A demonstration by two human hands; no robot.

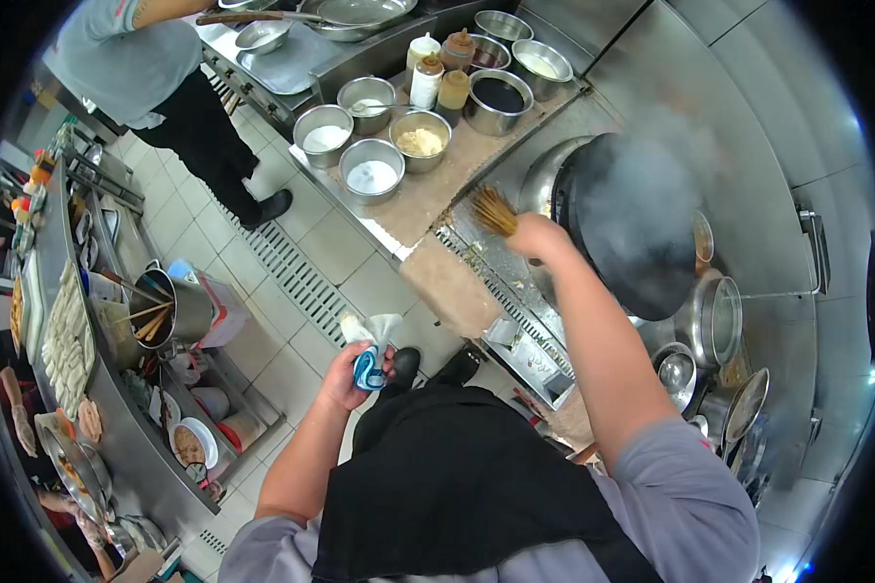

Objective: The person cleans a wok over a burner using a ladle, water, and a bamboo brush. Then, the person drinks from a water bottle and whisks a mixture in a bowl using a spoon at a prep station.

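My right hand (541,238) is closed around a bamboo wok brush (494,211), its bristles pointing left over the stove's edge. Just right of that hand, a large black wok (632,277) gives off thick steam above the burner. Lower down, my left hand (344,377) grips a crumpled blue and white cloth (370,365) over the floor, away from the stove. Part of the wok's inside is hidden by the steam.
Steel bowls of powders (371,177), a bowl of dark sauce (499,94) and squeeze bottles (426,82) crowd the counter. Pots and strainers (710,321) sit right of the wok. A co-worker (151,73) stands at upper left. A steel worktable (131,389) lines the left.
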